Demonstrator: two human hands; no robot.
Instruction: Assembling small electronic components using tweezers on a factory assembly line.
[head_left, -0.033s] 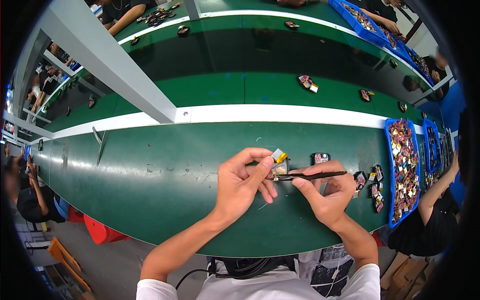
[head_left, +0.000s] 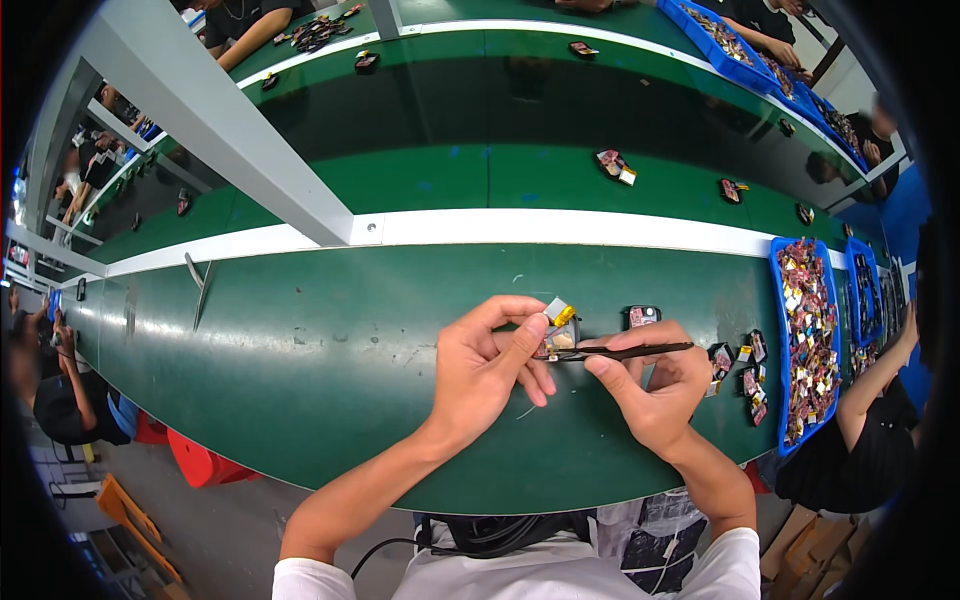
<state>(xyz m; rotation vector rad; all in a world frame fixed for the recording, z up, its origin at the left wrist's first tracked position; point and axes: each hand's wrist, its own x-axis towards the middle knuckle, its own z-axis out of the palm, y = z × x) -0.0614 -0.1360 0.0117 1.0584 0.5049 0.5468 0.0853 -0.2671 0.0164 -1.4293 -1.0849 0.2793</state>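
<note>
Worktop: smooth, semi-gloss, lightly scuffed, catching a pale glare
Tweezers: dark, smooth, slim, material unclear
Small module: silvery foil-like pouch, shiny yellow tape
Slanting post: metal by its look, smooth, satin
Belt: dark, glossy, mirror-like
Blue tray: smooth plastic
Red stool: glossy plastic
Sleeve: soft matt cloth
Cartons: matt cardboard

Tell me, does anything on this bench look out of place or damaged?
Nothing looks plainly damaged. One oddity: a thin, pale forked object sits alone on the green bench, well away from the left hand. Several small electronic parts also lie loose beside the nearest blue tray, not in it.
</note>
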